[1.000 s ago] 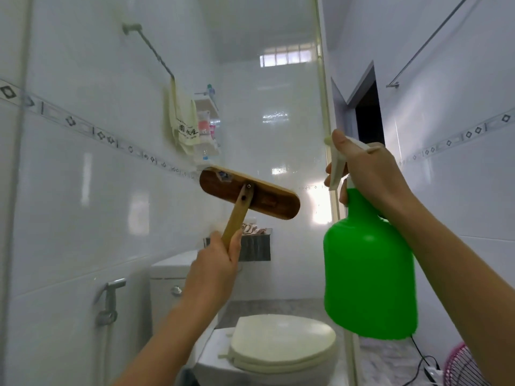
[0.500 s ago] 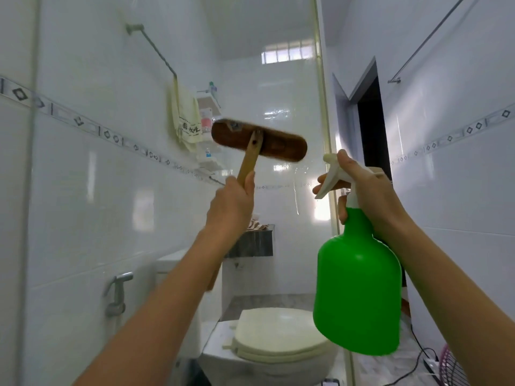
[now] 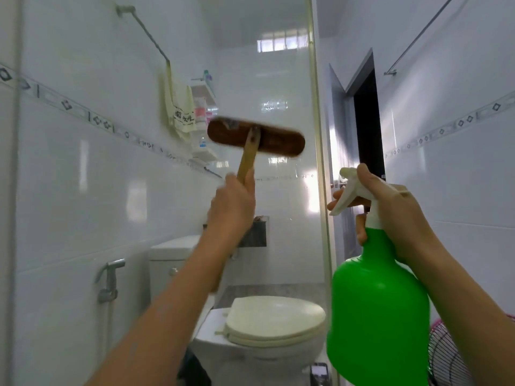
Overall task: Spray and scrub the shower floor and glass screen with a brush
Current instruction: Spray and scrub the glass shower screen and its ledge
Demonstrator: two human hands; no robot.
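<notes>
1. Your brush (image 3: 256, 137) head is smeared with blur. Its bristles face away from you and cannot be seen.
2. Your left hand (image 3: 232, 207) covers part of the handle, and its fingers are out of sight on the far side.
3. Your right hand (image 3: 395, 213) hides the neck of the bottle (image 3: 379, 316), whose base is cut off by the bottom edge.
4. The fan (image 3: 448, 355) at lower right is cropped by the corner.
5. The print on the towel (image 3: 179, 110) is too small to read, and the things on the shelf (image 3: 204, 107) beside it are only blurred patches of colour.
</notes>
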